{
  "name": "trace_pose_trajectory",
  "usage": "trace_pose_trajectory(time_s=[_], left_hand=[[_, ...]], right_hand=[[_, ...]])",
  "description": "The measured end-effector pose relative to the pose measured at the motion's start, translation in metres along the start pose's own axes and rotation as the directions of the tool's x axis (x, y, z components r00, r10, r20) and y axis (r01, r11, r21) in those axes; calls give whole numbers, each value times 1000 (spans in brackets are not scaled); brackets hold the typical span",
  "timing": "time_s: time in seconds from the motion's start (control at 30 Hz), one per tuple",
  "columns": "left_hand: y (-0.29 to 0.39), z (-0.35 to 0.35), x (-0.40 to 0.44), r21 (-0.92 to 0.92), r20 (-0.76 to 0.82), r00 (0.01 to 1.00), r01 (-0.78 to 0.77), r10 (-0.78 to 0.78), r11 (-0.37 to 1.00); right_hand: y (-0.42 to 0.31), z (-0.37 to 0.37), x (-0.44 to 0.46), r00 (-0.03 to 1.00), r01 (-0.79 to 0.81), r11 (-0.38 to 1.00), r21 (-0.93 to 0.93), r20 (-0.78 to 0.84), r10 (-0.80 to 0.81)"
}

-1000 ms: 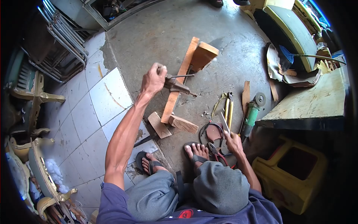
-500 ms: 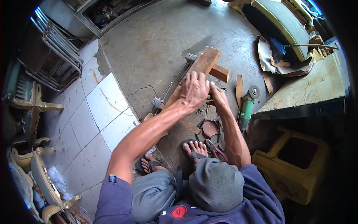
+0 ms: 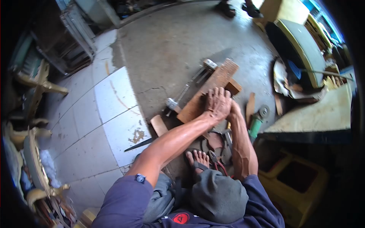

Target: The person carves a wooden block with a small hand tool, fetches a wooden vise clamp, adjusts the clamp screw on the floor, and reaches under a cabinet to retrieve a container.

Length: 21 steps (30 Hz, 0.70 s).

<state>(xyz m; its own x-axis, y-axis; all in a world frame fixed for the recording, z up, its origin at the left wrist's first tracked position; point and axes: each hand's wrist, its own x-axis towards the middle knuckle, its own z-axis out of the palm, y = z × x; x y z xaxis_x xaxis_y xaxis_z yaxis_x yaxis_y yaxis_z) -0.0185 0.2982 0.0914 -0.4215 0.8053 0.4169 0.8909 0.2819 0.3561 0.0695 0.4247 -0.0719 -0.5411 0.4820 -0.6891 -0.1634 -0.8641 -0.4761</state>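
Observation:
A brown wooden plank lies slanted on the floor in front of me, with a short wood block jutting from under its right side. My left hand is on the plank's right edge, its fingers bent and close together over the wood. Pressed close to it, my right hand is closed, and its fingers are mostly hidden behind the left. What the right hand holds cannot be made out. Along the plank's left side are a metal bracket, another metal bracket and thin rods.
A green angle grinder lies at right beside a wood strip. Near my foot are red-handled pliers. A dark pointed tool crosses the white tiles. Another person's feet stand at the top.
The view has shifted, so the plank appears lower and farther right. My hands have come together, and the left now covers most of the right. The other person's feet show more fully.

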Motion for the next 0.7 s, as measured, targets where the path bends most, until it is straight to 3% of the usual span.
trace_pose_trajectory(time_s=[0.03,0.1,0.13,0.2,0.23,0.27,0.3,0.37,0.43,0.5,0.57,0.63,0.67,0.7], left_hand=[[-3,4,1,0,27,999,25,-25,1000],[-14,-3,12,-59,52,998,37,-34,998],[-21,-2,18,-71,51,997,61,-57,996],[-27,7,25,-99,9,995,99,-99,990],[-29,13,29,-85,-12,992,124,-125,989],[-29,13,34,-91,-33,988,148,-151,985],[-31,13,37,-96,-50,983,170,-176,981],[-38,13,40,-99,-71,981,174,-182,980],[-40,13,42,-150,-83,982,155,-168,977],[-36,13,40,-172,-58,978,189,-201,967],[-38,12,42,-194,-39,971,226,-238,955],[-48,10,46,-227,134,967,241,-214,944],[-52,-8,58,-236,406,889,326,-212,915],[-62,-8,60,-221,446,887,238,-119,946]], right_hand=[[-4,2,6,997,75,996,-38,5,-74],[-23,29,-2,994,78,990,-114,-69,-86],[-35,46,-14,964,183,687,-704,-8,-265],[-42,65,-14,932,216,534,-818,8,-364],[-41,72,-2,958,183,869,-460,-114,-262],[-46,117,-37,935,156,895,-418,-230,-271],[-45,124,-30,940,162,895,-415,-212,-268],[-39,127,-25,837,396,866,-305,-269,-477],[-38,138,-38,825,431,876,-216,-298,-480],[-32,140,-65,752,560,743,-368,-152,-642],[-16,148,-97,742,560,751,-349,-192,-642],[1,139,-127,552,616,467,-635,-75,-831],[16,121,-131,518,698,397,-596,38,-854],[31,107,-144,557,684,323,-655,182,-810]])
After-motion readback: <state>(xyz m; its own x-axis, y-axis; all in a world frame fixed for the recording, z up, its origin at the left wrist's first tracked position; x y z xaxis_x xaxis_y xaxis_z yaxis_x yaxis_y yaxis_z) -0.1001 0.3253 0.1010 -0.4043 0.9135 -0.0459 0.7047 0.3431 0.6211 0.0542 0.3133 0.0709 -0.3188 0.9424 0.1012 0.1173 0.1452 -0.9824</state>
